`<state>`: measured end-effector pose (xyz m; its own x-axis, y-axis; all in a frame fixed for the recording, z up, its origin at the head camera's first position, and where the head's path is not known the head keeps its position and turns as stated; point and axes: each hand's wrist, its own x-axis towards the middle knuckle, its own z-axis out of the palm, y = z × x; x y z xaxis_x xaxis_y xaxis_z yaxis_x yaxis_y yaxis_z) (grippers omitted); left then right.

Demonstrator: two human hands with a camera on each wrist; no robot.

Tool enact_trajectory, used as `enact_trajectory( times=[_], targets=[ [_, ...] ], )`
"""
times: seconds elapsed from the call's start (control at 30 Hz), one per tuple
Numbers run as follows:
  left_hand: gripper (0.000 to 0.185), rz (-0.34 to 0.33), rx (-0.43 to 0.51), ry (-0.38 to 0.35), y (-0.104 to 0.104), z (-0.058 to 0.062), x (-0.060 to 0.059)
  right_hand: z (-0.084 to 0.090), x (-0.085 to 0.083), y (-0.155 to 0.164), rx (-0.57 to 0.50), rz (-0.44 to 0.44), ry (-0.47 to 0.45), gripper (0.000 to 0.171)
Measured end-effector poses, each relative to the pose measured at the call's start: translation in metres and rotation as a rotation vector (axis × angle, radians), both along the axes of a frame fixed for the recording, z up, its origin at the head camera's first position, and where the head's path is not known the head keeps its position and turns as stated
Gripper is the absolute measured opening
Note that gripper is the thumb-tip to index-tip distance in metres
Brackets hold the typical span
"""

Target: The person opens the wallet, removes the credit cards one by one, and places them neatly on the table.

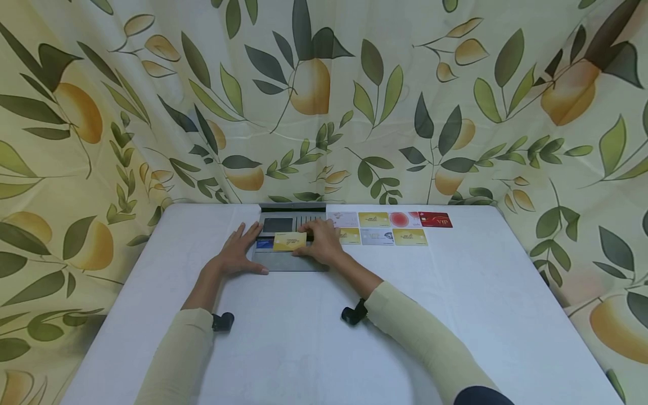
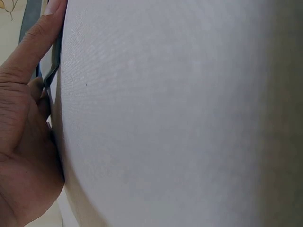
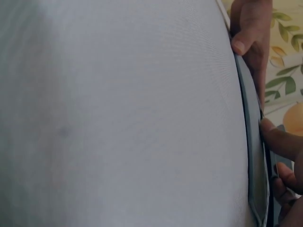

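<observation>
A flat grey card organizer (image 1: 288, 262) lies at the far edge of the table, with a dark panel and ribbed lines on its upper part. My right hand (image 1: 325, 243) pinches a yellow card (image 1: 289, 242) by its right end, over the middle of the organizer. Left of that card, part of a blue card (image 1: 264, 243) shows in the organizer. My left hand (image 1: 235, 253) rests at the organizer's left side, fingers spread and thumb at the lower left corner. In the right wrist view the organizer (image 3: 255, 156) appears edge-on, and the yellow card is hard to make out.
Right of the organizer, cards lie in two rows, among them a red VIP card (image 1: 435, 220), a pink card with a red circle (image 1: 404, 219), a silver card (image 1: 377, 236) and several yellow ones. A white cloth (image 1: 304, 337) covers the table. A fruit-patterned curtain (image 1: 354, 140) hangs behind.
</observation>
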<state>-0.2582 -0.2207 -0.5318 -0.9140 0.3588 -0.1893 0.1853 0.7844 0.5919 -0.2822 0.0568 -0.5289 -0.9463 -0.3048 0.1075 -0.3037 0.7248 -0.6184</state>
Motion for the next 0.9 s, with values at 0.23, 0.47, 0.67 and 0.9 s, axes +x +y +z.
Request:
enact_trajectory(
  times=[0.23, 0.47, 0.67, 0.9],
  targets=[
    [0.129, -0.003, 0.001, 0.008, 0.0, 0.0, -0.001, 0.002, 0.001, 0.007, -0.013, 0.009, 0.007, 0.059],
    [0.129, -0.005, 0.002, 0.006, 0.0, -0.001, 0.0, 0.004, 0.002, 0.017, 0.017, -0.01, 0.01, 0.06],
    [0.129, -0.01, -0.005, 0.002, -0.001, -0.002, -0.001, 0.004, 0.002, 0.027, 0.021, -0.013, 0.011, 0.06],
    [0.129, -0.016, 0.002, 0.02, -0.001, -0.003, -0.001, 0.004, 0.001, 0.038, 0.029, -0.025, 0.001, 0.059]
  ],
)
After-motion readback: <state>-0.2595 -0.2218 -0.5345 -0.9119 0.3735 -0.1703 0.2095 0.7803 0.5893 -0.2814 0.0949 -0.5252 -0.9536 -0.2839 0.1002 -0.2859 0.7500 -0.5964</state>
